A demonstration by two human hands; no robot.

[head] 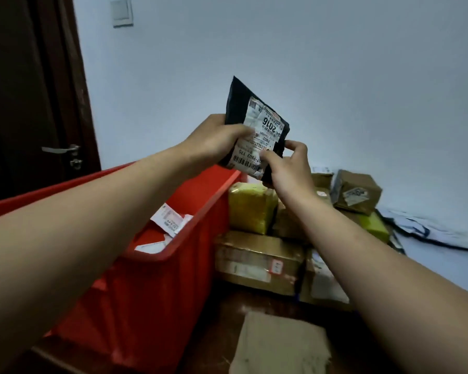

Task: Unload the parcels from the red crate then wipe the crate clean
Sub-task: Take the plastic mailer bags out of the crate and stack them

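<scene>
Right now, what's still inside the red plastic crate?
White labelled parcels show inside the red plastic crate, near its right rim. The left forearm and the crate's near wall cover the rest, so how many remain cannot be seen.

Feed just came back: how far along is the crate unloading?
Done: a yellow parcel and brown boxes sit piled beside the red crate. In hand: left hand and right hand both grip a black mailer, held up. Left: labelled parcels lie inside the crate, so wiping waits.
</scene>
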